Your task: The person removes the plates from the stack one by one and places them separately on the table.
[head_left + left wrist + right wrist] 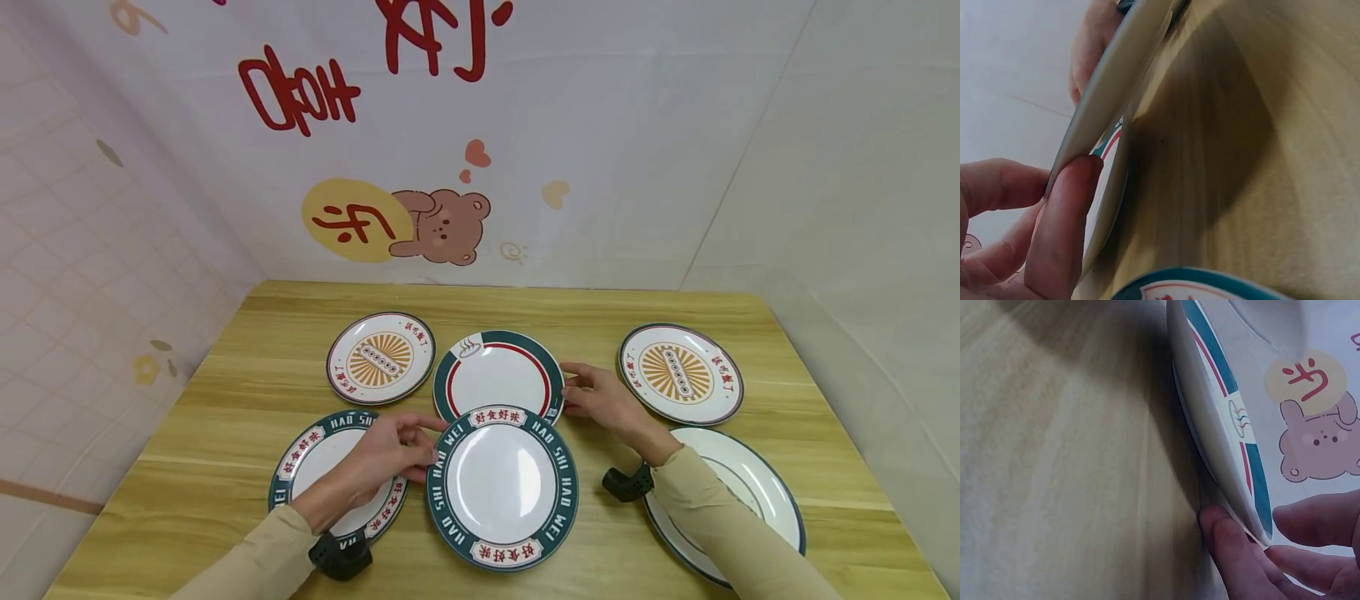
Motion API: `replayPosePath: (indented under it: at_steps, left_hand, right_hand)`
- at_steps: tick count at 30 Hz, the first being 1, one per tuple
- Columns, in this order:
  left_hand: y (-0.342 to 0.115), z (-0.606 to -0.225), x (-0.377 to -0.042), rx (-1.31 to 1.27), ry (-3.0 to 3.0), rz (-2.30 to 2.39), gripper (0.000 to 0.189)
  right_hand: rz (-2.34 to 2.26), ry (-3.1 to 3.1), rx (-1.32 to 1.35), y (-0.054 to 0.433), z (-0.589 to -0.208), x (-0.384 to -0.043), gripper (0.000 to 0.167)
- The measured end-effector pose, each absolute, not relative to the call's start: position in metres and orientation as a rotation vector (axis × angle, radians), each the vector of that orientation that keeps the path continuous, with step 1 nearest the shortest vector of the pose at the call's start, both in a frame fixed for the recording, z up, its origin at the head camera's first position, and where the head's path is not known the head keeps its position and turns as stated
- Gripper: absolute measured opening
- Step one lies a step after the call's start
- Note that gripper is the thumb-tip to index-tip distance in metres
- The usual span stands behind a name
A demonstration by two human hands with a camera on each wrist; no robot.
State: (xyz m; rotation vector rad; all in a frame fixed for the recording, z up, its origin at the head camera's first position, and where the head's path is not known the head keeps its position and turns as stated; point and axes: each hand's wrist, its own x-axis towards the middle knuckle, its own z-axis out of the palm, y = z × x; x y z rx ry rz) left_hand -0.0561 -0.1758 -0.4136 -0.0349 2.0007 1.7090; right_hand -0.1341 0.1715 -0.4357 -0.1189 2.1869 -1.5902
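Note:
My left hand point(386, 454) pinches the left rim of a white plate with a green lettered border point(501, 492). That plate is raised off the table, casting a shadow in the left wrist view, and hides the near edge of a second plate. This second plate, white with a green band and a red ring point(498, 375), lies behind it. At its right rim is my right hand point(600, 400); in the right wrist view, the thumb point(1316, 519) is by the upper rim and a fingertip point(1216, 519) reaches below. Another green lettered plate point(330, 437) lies partly under my left forearm.
Two smaller plates with orange sunburst centres stand at the back, one left point(380, 358) and one right point(681, 373). A large dark-rimmed white plate point(772, 500) is partly covered by my right sleeve. Behind the wooden table point(225, 392) hangs a printed cloth point(600, 125).

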Motion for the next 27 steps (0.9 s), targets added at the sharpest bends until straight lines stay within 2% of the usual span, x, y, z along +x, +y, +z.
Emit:
replayPosePath:
  at_steps: [27]
  left_hand:
    - [-0.167, -0.425, -0.042, 0.079, 1.885, 1.609, 0.04]
  right_hand:
    - [-1.657, 2.116, -0.039, 0.168, -0.441, -0.14, 0.051]
